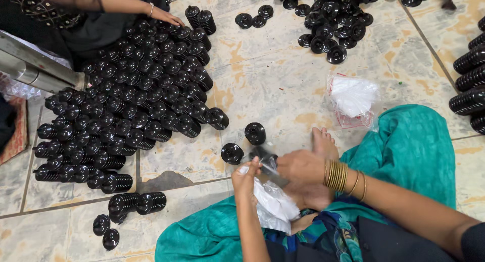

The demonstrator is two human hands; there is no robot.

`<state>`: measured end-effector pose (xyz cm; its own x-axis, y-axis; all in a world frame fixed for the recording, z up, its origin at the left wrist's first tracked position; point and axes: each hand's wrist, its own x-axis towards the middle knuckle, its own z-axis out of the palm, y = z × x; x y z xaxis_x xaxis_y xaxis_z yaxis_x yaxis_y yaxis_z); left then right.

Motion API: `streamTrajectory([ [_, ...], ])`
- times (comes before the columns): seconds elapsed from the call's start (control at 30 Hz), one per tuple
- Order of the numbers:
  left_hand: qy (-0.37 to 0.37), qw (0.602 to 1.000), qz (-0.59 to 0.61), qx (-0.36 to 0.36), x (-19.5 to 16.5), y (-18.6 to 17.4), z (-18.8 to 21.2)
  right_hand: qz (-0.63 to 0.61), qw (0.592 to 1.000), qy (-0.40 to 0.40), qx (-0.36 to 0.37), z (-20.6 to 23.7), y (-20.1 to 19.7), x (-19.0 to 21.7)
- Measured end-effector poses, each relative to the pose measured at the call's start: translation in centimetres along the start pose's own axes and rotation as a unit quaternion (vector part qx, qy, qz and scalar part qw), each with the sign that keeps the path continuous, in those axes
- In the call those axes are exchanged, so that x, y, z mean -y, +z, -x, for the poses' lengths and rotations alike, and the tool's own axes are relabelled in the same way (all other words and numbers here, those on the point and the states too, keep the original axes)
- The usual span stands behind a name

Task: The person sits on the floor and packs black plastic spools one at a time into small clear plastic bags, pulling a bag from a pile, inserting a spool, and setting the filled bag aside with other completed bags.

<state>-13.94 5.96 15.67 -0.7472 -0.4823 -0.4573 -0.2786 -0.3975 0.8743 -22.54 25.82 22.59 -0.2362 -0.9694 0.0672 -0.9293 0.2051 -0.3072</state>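
Black ribbed plastic part (266,160), dark and partly blurred, sits between the two hands at near centre, just above the person's lap; its exact shape cannot be told at this blur. Right hand (301,167) closes over it from the right, grip wrapped around the part, wrist carrying a stack of gold bangles (335,175). Left hand (246,177) pinches the mouth of a thin white plastic bag (274,207), grip narrow on the film, apparently so the opening stays spread toward the part; the bag's loose body hangs down into the lap over teal cloth (404,146). Person sits on the tiled floor (273,80), one bare foot (323,142) tucked just far of the hands. Two single black parts (255,133) lie on the floor just far-left of the hands, within easy reach. Left of those, a large block of stacked black parts (131,105) is laid in close rows, likely kept tidy for counting. A looser heap of the same parts (331,19) lies far centre; more stacks (470,80) at the right edge. A crumpled packet of white bags (352,98) rests on the floor to the far right of the foot. Another person's hand (166,15) touches the far edge of the large block.
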Motion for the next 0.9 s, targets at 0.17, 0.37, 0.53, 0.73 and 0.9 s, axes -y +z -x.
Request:
streamTrajectory([
  [0.17,0.01,0.996,-0.01,0.088,1.5,1.0,0.3,-0.04,0.989,-0.089,-0.108,-0.9,0.3,1.8],
  [0.37,0.022,0.99,-0.021,0.135,1.9,2.5,1.0,-0.231,0.95,0.014,-0.209,-0.6,-1.6,-0.3],
  [0.53,0.004,0.988,0.021,0.155,1.0,2.5,1.4,-0.287,0.94,0.083,-0.162,-0.5,-1.1,-1.4],
  [0.73,-0.014,0.987,0.034,0.156,0.5,2.8,2.2,-0.235,0.955,0.058,-0.173,0.5,-1.1,-2.1],
  [0.9,-0.018,0.987,0.054,0.147,0.3,3.2,2.3,-0.133,0.98,0.025,-0.147,0.9,-2.1,-1.7],
])
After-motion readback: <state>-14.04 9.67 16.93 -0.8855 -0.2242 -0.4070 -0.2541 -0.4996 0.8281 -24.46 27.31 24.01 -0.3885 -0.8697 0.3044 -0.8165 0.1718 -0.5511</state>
